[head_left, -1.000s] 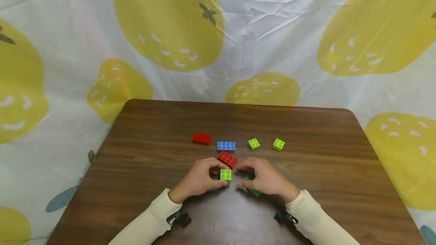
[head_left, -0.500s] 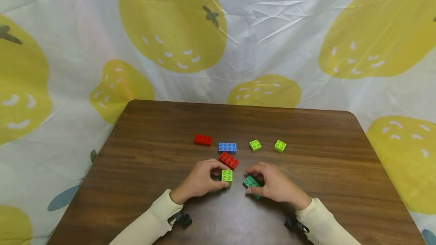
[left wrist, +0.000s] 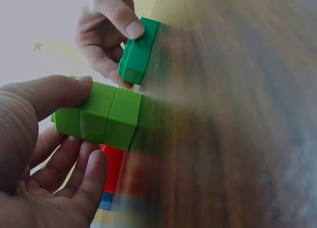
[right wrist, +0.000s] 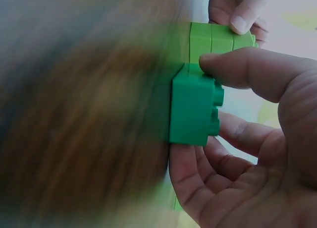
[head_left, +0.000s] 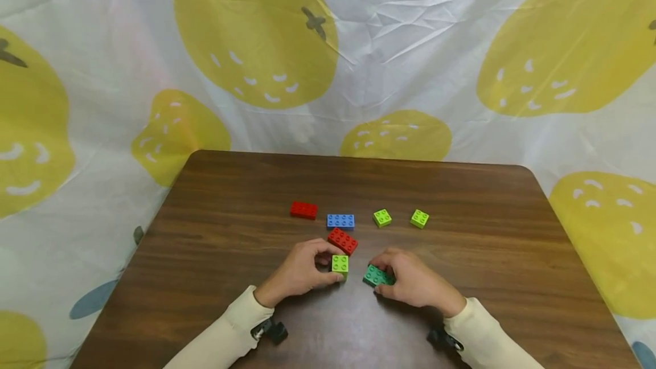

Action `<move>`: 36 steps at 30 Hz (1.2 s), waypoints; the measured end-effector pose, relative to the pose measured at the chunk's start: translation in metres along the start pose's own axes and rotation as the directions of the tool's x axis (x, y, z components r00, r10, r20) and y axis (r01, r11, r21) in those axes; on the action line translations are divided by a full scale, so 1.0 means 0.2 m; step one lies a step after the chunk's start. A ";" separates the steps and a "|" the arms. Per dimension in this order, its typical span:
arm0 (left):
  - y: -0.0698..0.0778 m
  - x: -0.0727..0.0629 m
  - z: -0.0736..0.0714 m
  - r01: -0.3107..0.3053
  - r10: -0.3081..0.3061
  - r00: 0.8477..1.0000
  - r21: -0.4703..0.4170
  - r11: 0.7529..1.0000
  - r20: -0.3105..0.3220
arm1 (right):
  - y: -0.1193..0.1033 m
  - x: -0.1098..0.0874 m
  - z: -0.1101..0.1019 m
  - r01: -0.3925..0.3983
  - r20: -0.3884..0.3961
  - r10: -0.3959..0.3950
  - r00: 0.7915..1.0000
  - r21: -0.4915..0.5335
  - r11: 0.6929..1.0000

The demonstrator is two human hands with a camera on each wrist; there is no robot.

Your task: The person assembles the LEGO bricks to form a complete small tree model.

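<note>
My left hand (head_left: 301, 269) holds an upright stack of lime-green toy building bricks (head_left: 340, 265) between thumb and fingers. Seams in the left wrist view divide this stack (left wrist: 101, 111) into three bricks, its base right at the table. To its right, my right hand (head_left: 414, 282) pinches a dark green building brick (head_left: 376, 275), studs up, thumb on the near side and fingers on the far side. The right wrist view shows the green brick (right wrist: 190, 109) close on the wood, its end facing the camera. Part of it is hidden under the hand in the head view.
Just beyond the left hand lies a red brick (head_left: 342, 241), with a blue brick (head_left: 340, 221) behind it. Another red brick (head_left: 304, 210) is farther left. Two small lime-green bricks, one (head_left: 381, 218) nearer the middle and one (head_left: 419, 218) farther right, lie on the wooden table (head_left: 246, 187).
My right hand has shifted right, away from the lime-green stack, and the green brick has turned so its length runs more sideways. The left hand and its stack stay in place.
</note>
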State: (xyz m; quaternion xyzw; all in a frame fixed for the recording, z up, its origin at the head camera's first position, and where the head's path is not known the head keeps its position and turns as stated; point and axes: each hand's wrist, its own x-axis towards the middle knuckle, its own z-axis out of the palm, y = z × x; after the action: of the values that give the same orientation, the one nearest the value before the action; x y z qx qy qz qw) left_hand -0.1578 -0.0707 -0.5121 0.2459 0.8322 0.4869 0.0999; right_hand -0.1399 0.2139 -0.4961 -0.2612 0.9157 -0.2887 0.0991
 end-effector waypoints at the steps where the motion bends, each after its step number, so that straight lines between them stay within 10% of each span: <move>1: 0.00 0.00 0.00 0.001 -0.001 1.000 -0.007 1.000 0.003 | 0.00 0.01 0.00 0.004 0.005 -0.004 1.000 -0.007 1.000; 36: -0.04 -0.04 -0.02 0.005 -0.002 0.999 -0.113 0.994 0.033 | -0.16 0.06 -0.06 0.234 -0.221 -0.217 0.951 0.055 0.971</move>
State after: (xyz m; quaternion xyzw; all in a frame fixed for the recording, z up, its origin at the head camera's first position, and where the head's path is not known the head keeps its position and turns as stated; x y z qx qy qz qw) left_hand -0.1560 -0.0809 -0.5184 0.2464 0.8020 0.5289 0.1283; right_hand -0.1412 0.1915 -0.4679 -0.3274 0.8728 -0.3612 -0.0228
